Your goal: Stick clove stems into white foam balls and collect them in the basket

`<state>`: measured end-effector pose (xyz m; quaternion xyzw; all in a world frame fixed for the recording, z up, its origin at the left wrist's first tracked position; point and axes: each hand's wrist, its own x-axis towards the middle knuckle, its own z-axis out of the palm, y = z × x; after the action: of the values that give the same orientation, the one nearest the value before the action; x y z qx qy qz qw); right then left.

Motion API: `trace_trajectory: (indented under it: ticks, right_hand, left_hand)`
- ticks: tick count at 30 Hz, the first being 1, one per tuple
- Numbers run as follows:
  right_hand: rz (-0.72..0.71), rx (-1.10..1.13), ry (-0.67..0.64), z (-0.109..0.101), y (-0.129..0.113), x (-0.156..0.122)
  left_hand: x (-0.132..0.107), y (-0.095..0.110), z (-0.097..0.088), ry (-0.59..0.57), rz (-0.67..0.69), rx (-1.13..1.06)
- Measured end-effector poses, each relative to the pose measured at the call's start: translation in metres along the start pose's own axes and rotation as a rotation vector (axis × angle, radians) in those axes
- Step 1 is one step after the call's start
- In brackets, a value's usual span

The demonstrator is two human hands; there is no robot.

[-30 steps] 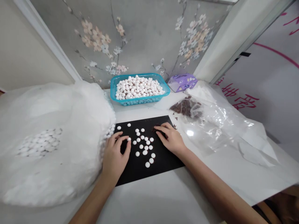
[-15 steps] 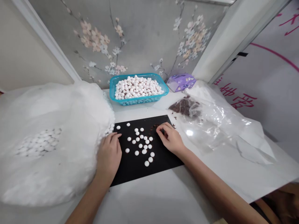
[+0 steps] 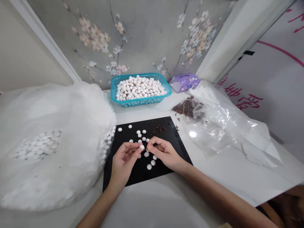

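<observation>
Head view: teal basket point(image 3: 141, 103) heaped with white balls point(image 3: 140, 88)

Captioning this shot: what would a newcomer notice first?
Probably the teal plastic basket heaped with small white rounded pieces, at the back. Next, the huge translucent white bag of them at left. In the centre, over a black mat, the left hand and right hand meet, a white piece at the left fingertips.

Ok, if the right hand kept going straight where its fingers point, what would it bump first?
The right hand points at the small white ball by the fingertips of the left hand, so probably that ball first, though depth is hard to judge here.
</observation>
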<state>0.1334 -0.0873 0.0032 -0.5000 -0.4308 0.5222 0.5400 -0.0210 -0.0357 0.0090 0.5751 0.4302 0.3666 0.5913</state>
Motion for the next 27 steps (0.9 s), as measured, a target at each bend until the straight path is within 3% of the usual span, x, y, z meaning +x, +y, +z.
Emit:
trace_trajectory:
  ticks: [8,14,19,27]
  right_hand:
    - [0.024,0.02,0.035,0.002,-0.002,0.001]
    - [0.051,0.031,0.04,0.005,-0.001,-0.002]
    - [-0.029,0.025,0.068,0.007,0.0,-0.005]
    - [-0.008,0.11,0.079,0.011,0.006,-0.004]
  left_hand:
    - [-0.001,-0.004,0.002,-0.015,-0.038,-0.093]
    - [-0.002,-0.006,0.003,-0.022,-0.173,-0.208]
    - [-0.004,-0.003,0.004,-0.039,-0.277,-0.366]
    - [-0.004,-0.004,0.003,-0.113,-0.348,-0.473]
